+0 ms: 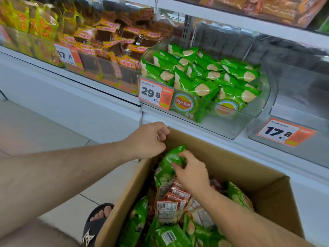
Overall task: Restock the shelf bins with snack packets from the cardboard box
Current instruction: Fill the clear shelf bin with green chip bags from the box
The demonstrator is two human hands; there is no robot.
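Currently, your right hand (191,172) pinches the upper end of a green snack packet (168,166) inside the cardboard box (249,168), fingers curled around the foil. Your left hand (149,139) sits at the far left corner of the box, just above the rim; its fingers are curled and appear to hold nothing, though contact with the rim cannot be confirmed.

Progress assessment: the clear shelf bin (229,125) directly above the box already holds a heaped layer of green packets (210,75), yet the box remains well filled with green packets and orange-and-white packets (170,205). Judge the task as partly complete, with much stock left to move. The bin to the right of the box (284,97), marked by a 17.8 price tag (284,131), looks nearly bare at its front; its contents behind are too blurred to identify. The bin up and left of the box (110,73) is heaped with brown packets (121,41) bearing orange labels.

Surroundings: the box stands on a pale tiled floor (35,125) against a white shelf base (80,104). A sandalled foot (98,221) shows beside the box's near left corner. Another shelf (231,16) runs above the bins.
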